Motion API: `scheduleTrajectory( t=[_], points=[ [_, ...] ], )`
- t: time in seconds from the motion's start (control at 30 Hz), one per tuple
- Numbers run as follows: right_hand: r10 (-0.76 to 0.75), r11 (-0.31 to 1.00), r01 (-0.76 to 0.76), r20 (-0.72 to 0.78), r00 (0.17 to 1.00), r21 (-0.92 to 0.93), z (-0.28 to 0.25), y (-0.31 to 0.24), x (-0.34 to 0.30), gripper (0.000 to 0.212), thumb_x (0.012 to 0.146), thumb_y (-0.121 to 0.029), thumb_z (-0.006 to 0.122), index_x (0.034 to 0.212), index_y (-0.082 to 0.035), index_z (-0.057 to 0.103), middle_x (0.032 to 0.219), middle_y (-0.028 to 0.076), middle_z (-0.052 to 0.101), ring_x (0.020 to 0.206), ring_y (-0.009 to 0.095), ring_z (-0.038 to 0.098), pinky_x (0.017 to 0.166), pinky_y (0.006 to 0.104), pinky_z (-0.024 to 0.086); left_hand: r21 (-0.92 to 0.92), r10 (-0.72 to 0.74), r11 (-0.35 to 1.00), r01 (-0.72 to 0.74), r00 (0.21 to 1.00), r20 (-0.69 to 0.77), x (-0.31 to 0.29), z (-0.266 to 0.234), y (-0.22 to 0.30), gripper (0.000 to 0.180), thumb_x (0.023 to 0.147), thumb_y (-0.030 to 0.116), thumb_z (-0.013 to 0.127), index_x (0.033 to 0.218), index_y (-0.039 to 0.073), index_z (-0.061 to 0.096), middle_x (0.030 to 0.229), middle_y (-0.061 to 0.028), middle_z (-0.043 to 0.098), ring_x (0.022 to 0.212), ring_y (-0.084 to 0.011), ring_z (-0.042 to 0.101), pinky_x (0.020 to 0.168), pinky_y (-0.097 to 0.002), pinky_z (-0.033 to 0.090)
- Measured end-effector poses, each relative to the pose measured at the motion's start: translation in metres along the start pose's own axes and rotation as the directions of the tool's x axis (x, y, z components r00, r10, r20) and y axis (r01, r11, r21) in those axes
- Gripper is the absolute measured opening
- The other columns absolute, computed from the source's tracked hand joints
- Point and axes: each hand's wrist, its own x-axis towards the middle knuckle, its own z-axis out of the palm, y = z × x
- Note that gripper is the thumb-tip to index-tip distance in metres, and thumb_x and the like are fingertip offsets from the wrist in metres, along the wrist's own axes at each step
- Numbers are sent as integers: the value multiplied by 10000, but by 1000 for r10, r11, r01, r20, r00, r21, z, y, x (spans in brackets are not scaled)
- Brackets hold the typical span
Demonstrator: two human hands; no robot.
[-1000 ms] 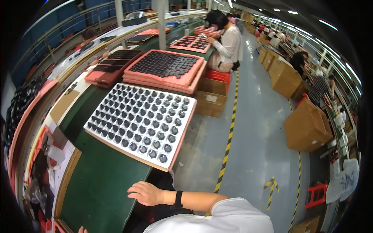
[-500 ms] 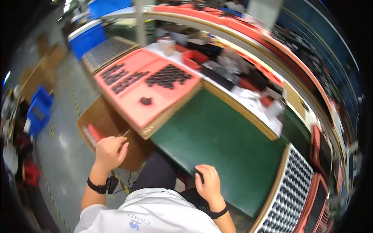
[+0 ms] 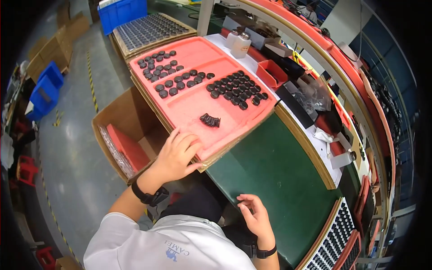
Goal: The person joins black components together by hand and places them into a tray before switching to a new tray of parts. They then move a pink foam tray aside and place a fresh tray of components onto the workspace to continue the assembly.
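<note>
Caps (image 3: 210,120) look light, stiff, slick: pinch their rims! Left grip (image 3: 177,155) open, apparently empty, at tray (image 3: 184,112); right grip (image 3: 256,215) half-curled, contents unclear.

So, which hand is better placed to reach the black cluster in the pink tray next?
Probably the left hand: its fingers are at the near edge of the pink tray, close to the black cluster. The right hand is farther, by the green table.
</note>
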Motion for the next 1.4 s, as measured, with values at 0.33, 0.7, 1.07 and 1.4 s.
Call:
scheduleTrajectory(
  t=[0.33,0.7,1.07,1.4],
  points=[
    [142,608,-262,222,965,750,-3,-27,96,324,926,-143,491,1212,7,460,1180,170,550,1021,255,574,892,375,467,-168,-44,985,36,998,-42,0,9,14,372,626,230,759,918,94,573,980,-59,520,1035,-245,500,1044,-555,240],
    [272,213,-148,87,958,966,27,-22,145,455,853,-35,493,1291,22,384,1289,169,481,1215,320,442,1035,476,351,-482,-49,876,-19,991,-128,-13,-3,18,310,675,184,754,905,75,578,1013,-82,527,1003,-297,505,1008,-484,329],
    [346,292,-135,27,938,947,-17,-10,97,608,728,81,478,1321,43,350,1285,174,484,1172,309,485,1026,419,378,-964,-806,-244,-106,576,141,-25,-12,-99,325,928,193,502,1196,21,441,1183,-128,539,1106,-244,513,965,-400,407],
    [360,603,-24,-245,900,797,-72,7,-20,677,648,42,458,1312,88,331,1273,190,483,1123,289,522,988,373,415,-878,-622,-467,109,665,413,-51,-19,-53,439,885,181,534,1272,11,416,1227,-145,538,1086,-266,565,876,-449,495]
  ],
)
